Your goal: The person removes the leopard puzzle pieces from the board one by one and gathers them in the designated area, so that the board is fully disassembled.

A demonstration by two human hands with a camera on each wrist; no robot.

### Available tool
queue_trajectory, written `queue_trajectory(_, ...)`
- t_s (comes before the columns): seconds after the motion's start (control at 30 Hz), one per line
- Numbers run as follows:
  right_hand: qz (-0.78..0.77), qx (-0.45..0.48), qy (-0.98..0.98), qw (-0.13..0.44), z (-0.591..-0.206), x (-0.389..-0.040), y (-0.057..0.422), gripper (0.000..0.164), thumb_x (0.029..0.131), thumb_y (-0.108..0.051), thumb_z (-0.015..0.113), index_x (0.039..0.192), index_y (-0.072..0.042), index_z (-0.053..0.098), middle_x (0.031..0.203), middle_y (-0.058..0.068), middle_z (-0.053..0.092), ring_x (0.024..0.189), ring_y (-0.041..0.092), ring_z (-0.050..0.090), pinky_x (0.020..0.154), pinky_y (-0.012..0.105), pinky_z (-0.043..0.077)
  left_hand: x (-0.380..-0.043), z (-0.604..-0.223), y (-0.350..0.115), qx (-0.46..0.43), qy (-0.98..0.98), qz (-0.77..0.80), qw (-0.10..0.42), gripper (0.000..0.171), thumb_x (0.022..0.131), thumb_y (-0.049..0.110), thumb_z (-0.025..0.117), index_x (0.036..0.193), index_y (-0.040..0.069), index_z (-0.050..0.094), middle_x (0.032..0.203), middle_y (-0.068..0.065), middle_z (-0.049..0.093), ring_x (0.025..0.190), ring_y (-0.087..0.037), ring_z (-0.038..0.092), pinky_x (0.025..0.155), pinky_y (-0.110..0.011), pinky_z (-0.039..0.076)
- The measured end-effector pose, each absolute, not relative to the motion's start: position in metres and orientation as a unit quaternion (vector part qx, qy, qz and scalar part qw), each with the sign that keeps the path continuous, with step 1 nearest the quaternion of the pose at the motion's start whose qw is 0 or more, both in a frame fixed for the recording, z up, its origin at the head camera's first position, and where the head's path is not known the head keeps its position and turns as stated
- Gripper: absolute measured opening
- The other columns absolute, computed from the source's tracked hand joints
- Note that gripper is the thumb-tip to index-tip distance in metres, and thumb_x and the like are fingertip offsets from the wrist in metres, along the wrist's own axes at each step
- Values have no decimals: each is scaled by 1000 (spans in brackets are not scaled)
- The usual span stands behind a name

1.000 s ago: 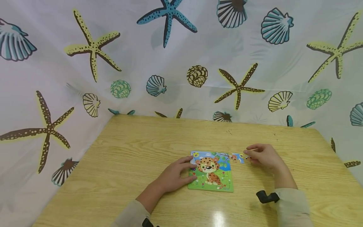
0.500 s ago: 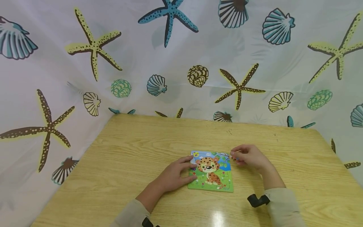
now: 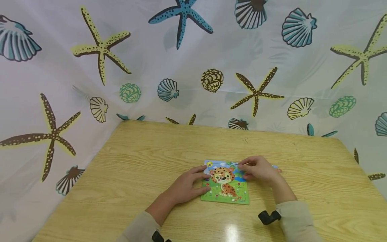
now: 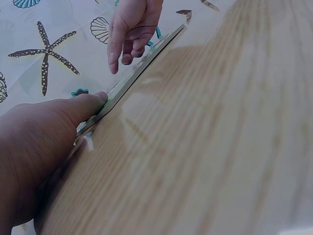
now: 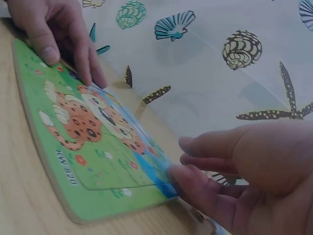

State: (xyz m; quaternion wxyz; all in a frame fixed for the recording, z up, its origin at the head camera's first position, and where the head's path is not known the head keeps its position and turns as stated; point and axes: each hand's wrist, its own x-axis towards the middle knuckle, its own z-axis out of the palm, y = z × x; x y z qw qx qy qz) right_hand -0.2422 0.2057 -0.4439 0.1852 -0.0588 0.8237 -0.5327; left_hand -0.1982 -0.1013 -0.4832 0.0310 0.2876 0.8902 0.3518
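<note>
A square jigsaw puzzle [image 3: 225, 188] with a spotted leopard cub in a green meadow lies on the table. My left hand [image 3: 187, 186] rests at its left edge, the fingertips and thumb on the picture; in the left wrist view the thumb [image 4: 88, 105] lies over the board's edge. My right hand [image 3: 258, 169] is at the puzzle's upper right corner, thumb and fingertips gathered right over the blue edge. I cannot tell whether a piece is between them. In the right wrist view the index finger [image 5: 205, 142] is fairly straight.
Loose blue and orange puzzle pieces [image 3: 276, 168] show past my right hand, partly hidden by it. The wood-grain table [image 3: 169, 144] meets a white cloth backdrop [image 3: 187, 64] printed with starfish and shells. A black wrist mount [image 3: 269, 217] sits on the right sleeve.
My right hand has moved left, from the loose pieces beside the puzzle to its upper right corner. My left hand has stayed at the left edge.
</note>
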Motion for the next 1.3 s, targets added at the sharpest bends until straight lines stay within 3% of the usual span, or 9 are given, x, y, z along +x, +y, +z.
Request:
queue_trajectory(0.27,-505,-86,840,178,-445,-239,195,28,96,-15,69,117,2,70,86,10,66,66,13,66,63,26,59,-199,-482,-100,286,890,353,33,47,95,42,68,134,16,65,158,-10,40,146,-36,38,114,-58,37)
queue_trajectory(0.53,-525,-103,818,211,-445,-236,191,24,95,-6,66,115,6,70,89,16,70,65,12,66,62,24,59,-200,-482,-100,285,894,343,33,47,95,43,68,134,18,65,158,-8,40,146,-35,38,115,-56,37)
queue_trajectory(0.87,-462,-117,862,172,-448,-235,183,18,91,-6,72,108,-1,75,81,8,65,62,11,56,58,23,51,-200,-484,-101,285,894,345,33,48,94,44,68,135,19,64,159,-6,39,146,-34,38,116,-56,37)
queue_trajectory(1.0,-379,-149,905,122,-446,-235,179,13,89,-11,76,101,-7,76,87,5,68,70,13,51,65,28,43,-199,-485,-101,283,895,344,30,48,94,44,68,135,19,65,159,-5,39,146,-34,38,116,-55,36)
queue_trajectory(1.1,-357,-163,914,99,-446,-234,177,10,88,-10,77,97,-7,76,99,8,70,82,17,57,75,33,49,-199,-484,-100,281,896,343,30,48,94,45,68,135,20,65,159,-4,40,146,-34,38,116,-56,37)
queue_trajectory(1.3,-360,-143,918,79,-447,-233,176,4,88,-9,77,92,-10,76,125,18,49,112,33,54,97,51,48,-200,-485,-100,281,896,342,28,48,94,44,68,134,19,65,159,-4,40,146,-34,39,116,-55,37)
